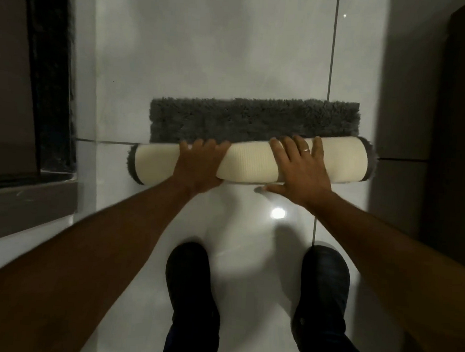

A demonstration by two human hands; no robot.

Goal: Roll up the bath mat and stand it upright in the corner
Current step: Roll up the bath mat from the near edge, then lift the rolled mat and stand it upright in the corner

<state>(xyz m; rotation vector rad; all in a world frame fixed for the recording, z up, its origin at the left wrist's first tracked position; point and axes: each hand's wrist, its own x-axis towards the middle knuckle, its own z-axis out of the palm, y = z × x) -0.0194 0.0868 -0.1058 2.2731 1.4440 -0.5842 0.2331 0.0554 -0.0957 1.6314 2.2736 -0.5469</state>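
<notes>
Glossy pale tiles (206, 51) cover the floor, split by thin dark grout lines, with a bright lamp glare between the arms. Along the left edge runs a dark strip (50, 69), perhaps a threshold or frame; the blur there makes it hard to tell. Brown panels close in both sides.

Most of the mat (251, 160) is wound into a thick cylinder lying crosswise on the floor, its cream ribbed backing outward and grey shaggy pile fringing both round ends. A short band of pile side lies flat on the tiles just beyond the roll, joined to it.

Both bare arms reach forward and down. The left hand (199, 165) lies palm-down on the roll's left half, fingers spread and curved over the top. The right hand (300, 169), a ring on one finger, lies flat and splayed on the right half, thumb low at the near side by the floor. Neither hand closes around it; both press from above. Two dark shoes (192, 282) stand just behind.
</notes>
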